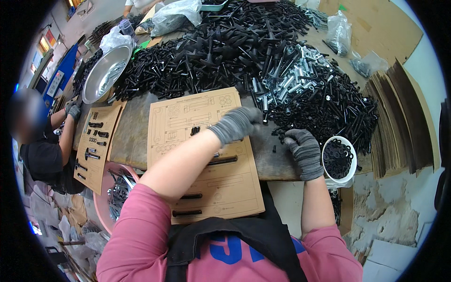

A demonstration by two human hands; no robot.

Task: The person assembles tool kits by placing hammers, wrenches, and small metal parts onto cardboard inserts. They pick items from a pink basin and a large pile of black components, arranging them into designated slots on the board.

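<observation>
Left hand [237, 123] closed, contents hidden, reaching into black screw pile [329, 113] ahead; right hand [304, 149] curled on table beside it; cardboard template [221, 188] beneath left forearm holds few bolts, most outlines unfilled.

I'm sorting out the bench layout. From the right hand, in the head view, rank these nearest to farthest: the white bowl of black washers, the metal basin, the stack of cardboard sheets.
From the right hand:
1. White bowl of black washers, just to its right at the table edge.
2. Stack of cardboard sheets, farther right, past the bowl.
3. Metal basin, far across on the upper left, near the co-worker.
</observation>
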